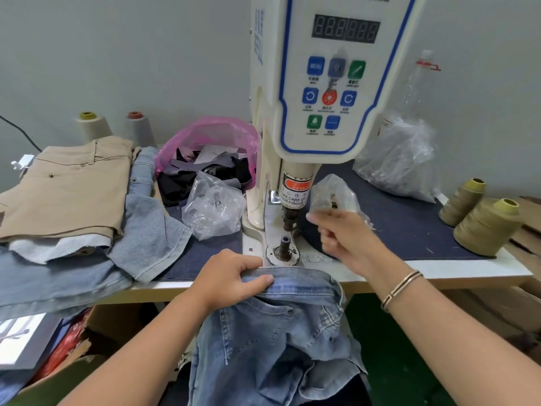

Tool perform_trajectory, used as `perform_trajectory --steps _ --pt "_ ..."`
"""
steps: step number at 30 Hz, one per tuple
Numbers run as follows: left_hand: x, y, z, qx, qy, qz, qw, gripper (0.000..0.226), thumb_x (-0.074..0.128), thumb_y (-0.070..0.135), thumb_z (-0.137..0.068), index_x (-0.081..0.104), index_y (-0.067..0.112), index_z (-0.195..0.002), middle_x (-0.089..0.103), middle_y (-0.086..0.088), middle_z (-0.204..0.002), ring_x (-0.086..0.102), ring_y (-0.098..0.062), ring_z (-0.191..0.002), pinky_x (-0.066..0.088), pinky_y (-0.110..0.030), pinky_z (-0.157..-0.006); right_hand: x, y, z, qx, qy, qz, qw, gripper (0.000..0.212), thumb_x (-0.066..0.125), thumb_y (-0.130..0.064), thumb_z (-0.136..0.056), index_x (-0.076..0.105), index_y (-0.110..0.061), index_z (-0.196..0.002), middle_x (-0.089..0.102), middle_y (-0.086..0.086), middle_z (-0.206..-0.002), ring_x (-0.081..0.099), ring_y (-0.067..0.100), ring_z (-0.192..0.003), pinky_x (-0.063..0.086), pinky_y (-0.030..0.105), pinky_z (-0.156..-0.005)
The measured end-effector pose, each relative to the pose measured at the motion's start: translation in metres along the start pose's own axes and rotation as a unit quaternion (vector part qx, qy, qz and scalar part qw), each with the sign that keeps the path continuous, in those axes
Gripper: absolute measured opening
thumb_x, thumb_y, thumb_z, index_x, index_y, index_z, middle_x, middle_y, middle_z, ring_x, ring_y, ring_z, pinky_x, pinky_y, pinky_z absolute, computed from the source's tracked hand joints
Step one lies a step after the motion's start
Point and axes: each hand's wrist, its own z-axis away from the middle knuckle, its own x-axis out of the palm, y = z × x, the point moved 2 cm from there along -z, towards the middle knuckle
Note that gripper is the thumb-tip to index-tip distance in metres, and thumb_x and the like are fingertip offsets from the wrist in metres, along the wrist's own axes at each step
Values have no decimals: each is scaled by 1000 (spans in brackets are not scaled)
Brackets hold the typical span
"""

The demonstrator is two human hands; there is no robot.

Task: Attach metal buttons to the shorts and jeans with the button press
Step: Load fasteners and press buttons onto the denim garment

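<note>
Left hand (234, 276): pinches the jeans (275, 332) waistband at the table (439, 272) edge.
Right hand (345, 235): blurred, fingers loosely curled; cannot tell if holding anything.
Die (284, 247): just beyond waistband, between both hands; waistband runs left-right.

Faded blue jeans (272, 332), tan shorts (64, 186), pink bag (210, 136).

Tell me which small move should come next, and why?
Probably slide the jeans waistband, which the left hand grips, forward over the lower die. It lies just short of the die, and the right hand hovers beside the punch.
</note>
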Motion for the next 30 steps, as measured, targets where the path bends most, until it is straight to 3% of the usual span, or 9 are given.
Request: perform_trajectory --steps 4,9,13,17,26,30 --pt "0 -1 -1 -9 8 4 1000 51 52 60 -77 27 21 -55 26 6 -50 25 -11 -48 21 -31 -52 24 16 7 84 -63 -69 992 19 65 -13 -87 54 -15 -72 42 -6 -48 31 4 -33 23 15 -35" --pt "1 -4 -2 -16 22 19 999 51 53 59 -77 29 20 -55 28 4 -51 28 -10 -49 23 -31 -53 36 18 8 163 -71 -211 961 14 59 -10 -88 52 -12 -75 46 -3 -46 35 2 -29 25 12 -29" --pt "1 -5 -2 -19 26 22 999 51 54 58 -77 28 21 -55 27 6 -50 27 -9 -49 23 -31 -52 40 25 13 177 -70 -242 951 11 66 -12 -76 56 -10 -75 51 -2 -47 38 2 -29 27 11 -29" --pt "1 -6 -2 -18 25 18 999 51 54 59 -77 27 22 -55 26 7 -51 27 -8 -49 23 -31 -52 41 31 15 184 -54 -248 950 9 63 -13 -86 59 -8 -79 53 -1 -49 38 2 -30 27 11 -29" --pt "1 -5 -3 -26 31 22 999 50 53 58 -77 28 21 -54 27 6 -50 27 -10 -49 24 -31 -52 47 23 19 183 -49 -264 946 15 59 -15 -89 59 -6 -77 53 0 -49 36 3 -28 27 13 -29" --pt "2 -6 -3 -24 31 26 999 50 53 58 -77 29 21 -54 29 5 -50 28 -9 -49 25 -32 -52 50 21 26 196 -71 -301 931 10 64 -15 -76 60 -6 -77 52 -1 -49 35 2 -28 27 13 -29"
